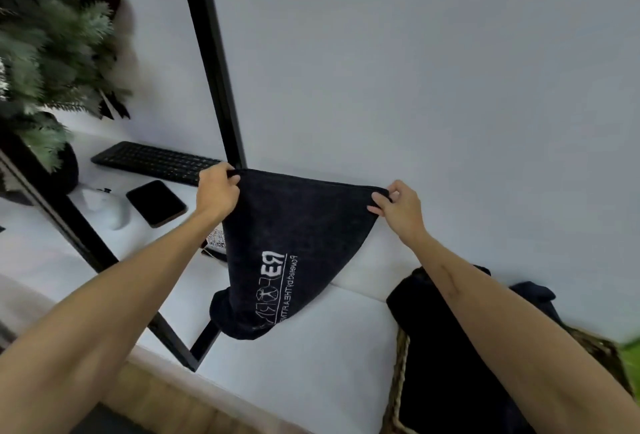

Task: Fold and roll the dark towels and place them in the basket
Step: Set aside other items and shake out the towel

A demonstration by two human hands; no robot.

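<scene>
— Both hands are up in the head view: the left hand (219, 191) pinches the left top corner of the dark towel (294, 243), and the right hand (398, 206) pinches the right top corner.

— So the towel hangs between them?

— Yes, its top edge is stretched nearly straight from one hand to the other, in front of the pale wall (433, 69). Below that it narrows and droops, white lettering showing mirrored, and its lower end bunches on the white tabletop (311, 364).

— Where is the basket?

— At the lower right, under the right forearm. The woven basket (398, 381) shows its rim, with more dark cloth (450, 364) filling it and spilling over the far side.

— What room is around the towel?

— White surface lies bare in front of the towel's lower end. To the left stand a black frame post (211, 59), a keyboard (156, 161), a phone (156, 203), a white mouse (104, 206) and a green plant (45, 52), all apart from the towel.
</scene>
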